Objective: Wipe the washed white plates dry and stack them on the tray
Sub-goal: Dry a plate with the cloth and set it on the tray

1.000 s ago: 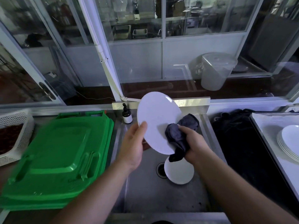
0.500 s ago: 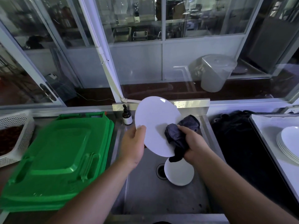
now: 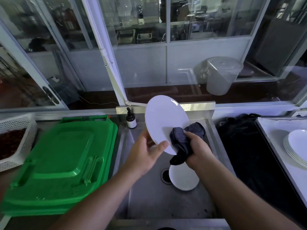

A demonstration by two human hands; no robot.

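Since the earlier frame: left hand [image 3: 144, 153] has slid lower along the plate's rim, thumb now across the near edge; plate tipped slightly more upright.

Item, white plate [image 3: 164, 122] — held on edge above the steel sink [image 3: 149, 201], face toward the camera. Left hand grips it at the lower left rim, thumb in front, fingers behind.

Item, dark grey cloth [image 3: 184, 140] — bunched in the right hand [image 3: 197, 148], which clenches it and presses it against the plate's lower right rim.

Item, second white plate [image 3: 183, 179] — lying in the sink basin beside the drain [image 3: 164, 175], not yet wiped.

Item, stack of plates [image 3: 295, 148] — on the tray [image 3: 272, 128] at far right, well apart from the sink; several done, exact count unclear.

Nearby: green bin lid [image 3: 59, 161], brown pump bottle [image 3: 131, 121], white mesh basket [image 3: 20, 130].

Progress, by judgement: well along — one plate in wiping, at least one left, both still to be stacked.
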